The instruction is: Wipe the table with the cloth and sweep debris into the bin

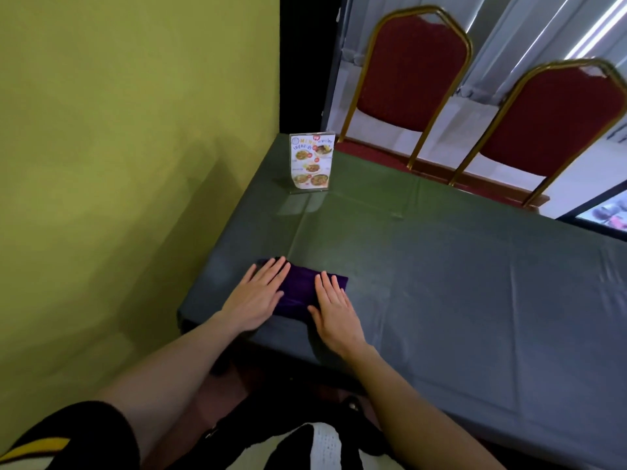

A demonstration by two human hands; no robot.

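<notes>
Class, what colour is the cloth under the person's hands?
Dark purple. The cloth shows in the head view, lying flat on the table.

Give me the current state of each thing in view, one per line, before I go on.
cloth: folded, flat on the table, pressed under both hands
left hand: open, palm down on the cloth
right hand: open, palm down on the cloth
menu stand: upright, near the far corner
table: covered, no debris visible
two chairs: upright, empty
bin: not in view

Soft purple cloth; glossy table.
</notes>
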